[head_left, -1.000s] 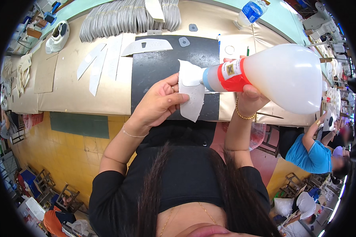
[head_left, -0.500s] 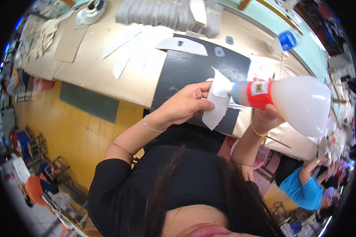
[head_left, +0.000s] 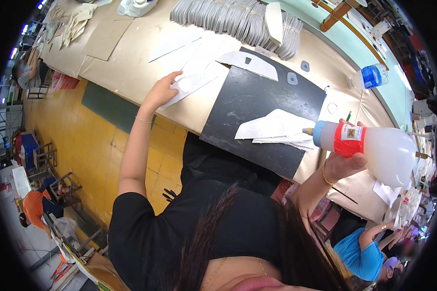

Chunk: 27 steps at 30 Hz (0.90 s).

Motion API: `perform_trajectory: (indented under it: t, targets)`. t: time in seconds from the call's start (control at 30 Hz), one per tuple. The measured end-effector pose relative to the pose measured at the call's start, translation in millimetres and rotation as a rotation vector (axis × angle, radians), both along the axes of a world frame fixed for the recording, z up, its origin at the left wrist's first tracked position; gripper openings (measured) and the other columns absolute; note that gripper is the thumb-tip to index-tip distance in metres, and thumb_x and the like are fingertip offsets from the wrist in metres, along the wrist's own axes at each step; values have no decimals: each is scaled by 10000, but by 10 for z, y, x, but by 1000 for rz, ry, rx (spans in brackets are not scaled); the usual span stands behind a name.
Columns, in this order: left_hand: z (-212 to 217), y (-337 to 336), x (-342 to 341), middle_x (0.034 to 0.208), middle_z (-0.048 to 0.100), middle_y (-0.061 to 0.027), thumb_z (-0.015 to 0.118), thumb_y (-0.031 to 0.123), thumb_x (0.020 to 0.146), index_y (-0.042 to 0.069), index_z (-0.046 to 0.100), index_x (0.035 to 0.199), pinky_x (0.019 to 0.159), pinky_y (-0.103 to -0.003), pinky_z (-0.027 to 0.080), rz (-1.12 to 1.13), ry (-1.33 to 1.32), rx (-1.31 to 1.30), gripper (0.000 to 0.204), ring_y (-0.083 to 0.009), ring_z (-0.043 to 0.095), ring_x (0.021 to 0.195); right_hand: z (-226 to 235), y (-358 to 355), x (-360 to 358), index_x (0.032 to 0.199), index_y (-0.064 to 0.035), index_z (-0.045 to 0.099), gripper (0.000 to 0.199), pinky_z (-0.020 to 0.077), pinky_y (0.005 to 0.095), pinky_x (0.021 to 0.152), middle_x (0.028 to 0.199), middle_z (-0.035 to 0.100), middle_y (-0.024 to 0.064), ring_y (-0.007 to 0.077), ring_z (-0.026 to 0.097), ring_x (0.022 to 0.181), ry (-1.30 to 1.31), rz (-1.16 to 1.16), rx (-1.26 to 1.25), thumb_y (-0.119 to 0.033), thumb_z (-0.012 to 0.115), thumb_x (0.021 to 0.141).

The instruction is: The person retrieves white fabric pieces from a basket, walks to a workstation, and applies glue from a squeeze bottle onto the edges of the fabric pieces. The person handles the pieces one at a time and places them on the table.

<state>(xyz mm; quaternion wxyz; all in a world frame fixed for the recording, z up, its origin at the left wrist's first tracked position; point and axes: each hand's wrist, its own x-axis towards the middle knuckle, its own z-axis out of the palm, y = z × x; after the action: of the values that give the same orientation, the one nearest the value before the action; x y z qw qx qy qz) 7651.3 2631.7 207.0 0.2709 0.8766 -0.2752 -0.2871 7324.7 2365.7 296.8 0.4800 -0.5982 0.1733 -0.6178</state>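
My right hand (head_left: 347,165) is wrapped round a squeeze bottle (head_left: 386,155), translucent white with a red band, a blue collar and a narrow tip. The bottle lies nearly level, its tip pointing left beside a small stack of white cut pieces (head_left: 274,127) on a black board (head_left: 223,104). Farther left, my left hand (head_left: 161,93) reaches over the table with its fingers apart. Under its fingertips lies a white cut piece (head_left: 196,83) with a smooth white patch, resting among other flat white pieces. Another curved white piece (head_left: 252,64) with a dark notch lies across the board's far edge.
A long row of bundled grey pieces (head_left: 228,17) stands at the back. Two small grey tabs (head_left: 292,78) lie near the board's far right corner. A water bottle (head_left: 371,76) with a blue label lies at the right. A person in blue (head_left: 361,254) sits at the lower right.
My left hand has moved left with the white piece, which now lies on the table there. The squeeze bottle has drawn back to the right and down, away from that piece.
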Motion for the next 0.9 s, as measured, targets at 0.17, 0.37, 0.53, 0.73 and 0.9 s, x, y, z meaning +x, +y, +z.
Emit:
perform_trajectory:
  t: [0.17, 0.37, 0.53, 0.73, 0.9]
  targets:
    - [3, -62, -116, 992, 550, -161, 617, 7, 769, 84, 507, 1275, 849, -350, 451, 14, -670, 23, 523, -277, 538, 975, -46, -11, -48, 1230, 85, 349, 837, 579, 508, 722, 1059, 562, 244, 358, 643, 841, -31, 32, 59, -527, 672, 758]
    - [160, -849, -1238, 979, 570, -123, 727, 248, 770, 48, 606, 1137, 809, -336, 449, -353, -166, -442, 435, -267, 558, 922, 19, 2, 17, 1188, 91, 412, 837, 572, 513, 736, 1041, 564, 228, 362, 650, 830, -15, -107, 33, -589, 639, 756]
    - [-58, -1154, -1663, 1018, 541, -124, 752, 290, 725, -6, 595, 1087, 849, -348, 433, -467, -284, -322, 493, -288, 522, 945, 82, 31, -141, 1199, 89, 383, 864, 577, 510, 728, 1036, 557, 233, 364, 650, 831, 43, -53, 30, -600, 641, 745]
    - [144, -1128, -1804, 921, 605, -95, 729, 180, 768, 0, 535, 883, 750, -309, 468, -425, -139, -402, 289, -199, 582, 846, -108, 11, -189, 1262, 66, 311, 890, 578, 512, 722, 1039, 560, 241, 379, 651, 797, 6, -128, 29, -580, 647, 751]
    - [264, -1132, -1759, 847, 675, -100, 647, 46, 841, 23, 512, 980, 637, -222, 487, -50, 1069, -509, 195, -100, 628, 750, -117, 180, -93, 1276, 53, 299, 873, 585, 513, 693, 1029, 564, 246, 384, 650, 768, 28, 8, 49, -533, 677, 751]
